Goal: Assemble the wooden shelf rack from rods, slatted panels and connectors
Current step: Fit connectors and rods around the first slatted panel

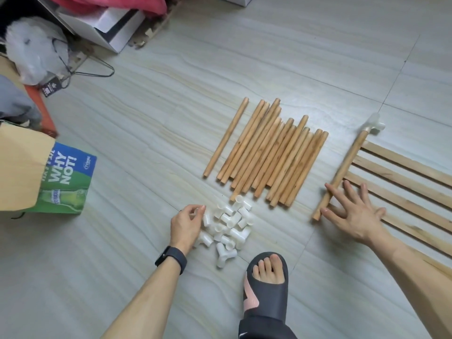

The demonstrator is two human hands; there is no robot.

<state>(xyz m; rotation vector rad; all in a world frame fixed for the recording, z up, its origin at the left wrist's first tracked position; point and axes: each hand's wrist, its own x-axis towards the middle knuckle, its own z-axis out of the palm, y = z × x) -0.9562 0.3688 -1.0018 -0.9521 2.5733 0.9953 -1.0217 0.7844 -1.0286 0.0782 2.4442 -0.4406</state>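
Several wooden rods [266, 152] lie side by side on the floor in the middle. Below them sits a heap of white plastic connectors [228, 226]. My left hand [187, 222] is at the heap's left edge, its fingertips pinching one white connector. To the right, a single rod [342, 172] with a white connector [374, 123] on its far end lies along the edge of a slatted wooden panel [403, 189]. My right hand [352, 209] is spread flat, fingers straight, its fingertips touching the near end of that rod.
My foot in a black and pink slide sandal [265, 282] stands just below the connector heap. A green and blue box [66, 182] under brown cardboard lies at the left. White boxes [107, 28], a plastic bag [34, 50] and a wire hanger clutter the top left.
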